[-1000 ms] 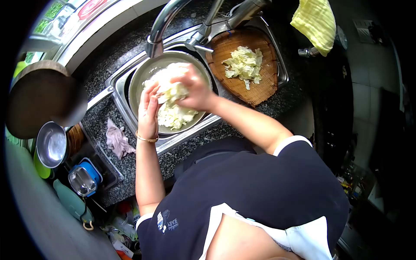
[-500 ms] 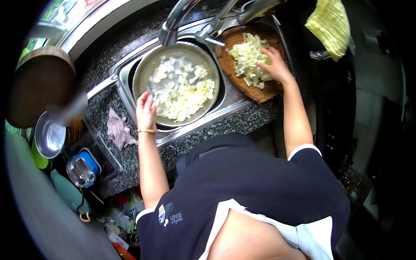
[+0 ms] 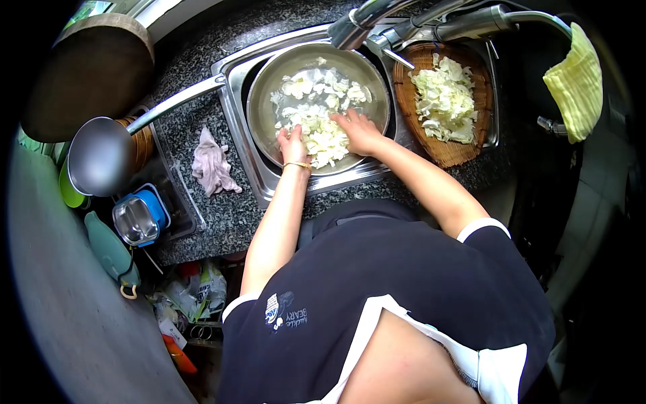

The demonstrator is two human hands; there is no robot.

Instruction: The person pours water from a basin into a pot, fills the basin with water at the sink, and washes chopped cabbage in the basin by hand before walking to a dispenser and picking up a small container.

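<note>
Inside pan (image 3: 266, 81), near side: your left hand (image 3: 294, 148) and right hand (image 3: 361, 136) apart, fingers loosely spread; cabbage pile (image 3: 324, 138) between, both equally near.

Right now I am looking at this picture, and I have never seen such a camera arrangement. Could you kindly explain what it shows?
There is no machine here: these are a person's bare hands, seen from a camera worn on the head, looking forward and down. Below it, a wide metal basin sits in a steel sink, with pale leaf pieces inside. Both the left hand and the right hand reach into it. The right is open over the pieces; whether the left holds any, I cannot tell. To the right is a woven basket with more cut leaves. On the counter, left of the sink, lies a crumpled cloth.
</note>
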